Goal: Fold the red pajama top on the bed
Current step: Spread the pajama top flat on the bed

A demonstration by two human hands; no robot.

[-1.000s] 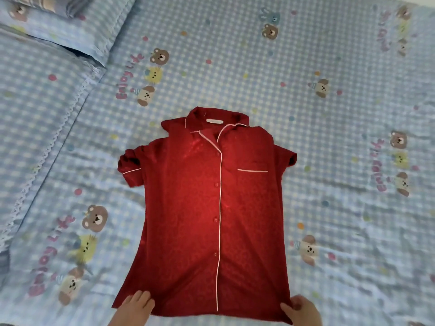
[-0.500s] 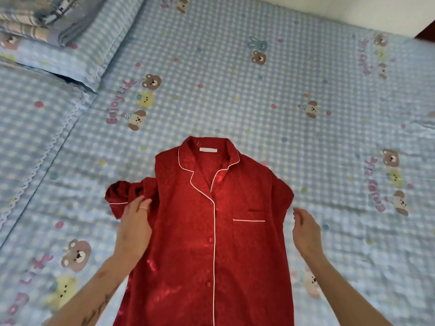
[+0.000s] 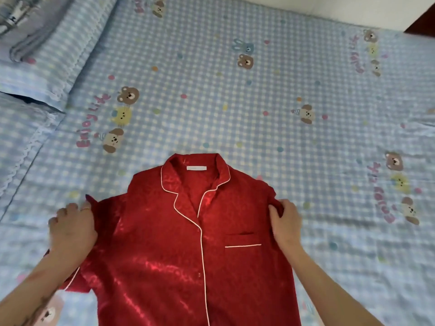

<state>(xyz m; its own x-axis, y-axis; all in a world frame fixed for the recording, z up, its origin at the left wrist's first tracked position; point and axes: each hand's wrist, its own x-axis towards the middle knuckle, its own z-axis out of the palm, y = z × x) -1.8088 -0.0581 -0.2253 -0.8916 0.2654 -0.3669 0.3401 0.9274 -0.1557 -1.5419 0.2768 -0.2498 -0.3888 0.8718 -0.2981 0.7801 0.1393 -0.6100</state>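
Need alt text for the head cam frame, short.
A red pajama top lies face up, collar away from the viewer, on a blue checked bed sheet with cartoon bears. The left hand presses on its left sleeve and the right hand grips the fabric at its right shoulder.

The pajama top lies flat on the bed, between the two grips. The left hand sits on its left sleeve, the right hand on its right shoulder. Pillows lie far beyond the left grip.
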